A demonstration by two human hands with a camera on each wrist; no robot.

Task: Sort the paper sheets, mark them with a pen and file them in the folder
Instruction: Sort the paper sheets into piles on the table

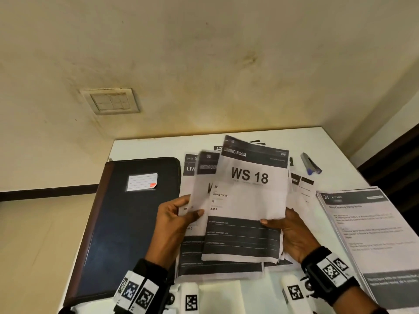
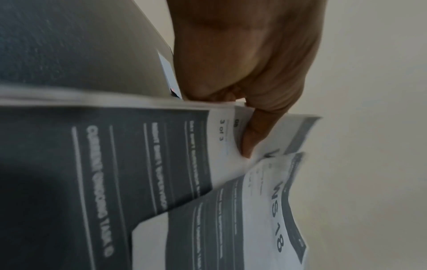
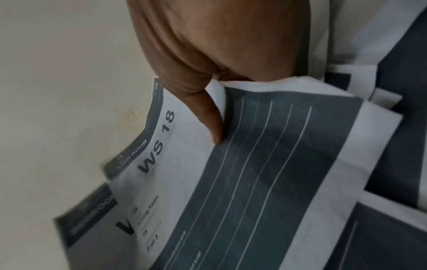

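Observation:
My right hand (image 1: 285, 225) pinches the right edge of a "WS 18" Living Room sheet (image 1: 249, 200), thumb on its face (image 3: 215, 126). My left hand (image 1: 179, 216) pinches another sheet (image 1: 201, 191) with a dark header, half hidden behind the WS 18 sheet; its thumb lies on the paper (image 2: 251, 135). Both sheets are lifted above a loose spread of printed sheets (image 1: 217, 266) on the white table (image 1: 145, 148). A dark blue zip folder (image 1: 127, 214) with a white label lies shut to the left. A blue pen (image 1: 311, 165) rests at the back right.
A separate stack headed "34 Kitchen" (image 1: 371, 232) lies at the right, near the table's edge. White tagged cylinders (image 1: 190, 300) stand at the table's near edge. The wall with a switch plate (image 1: 111, 102) rises behind the table.

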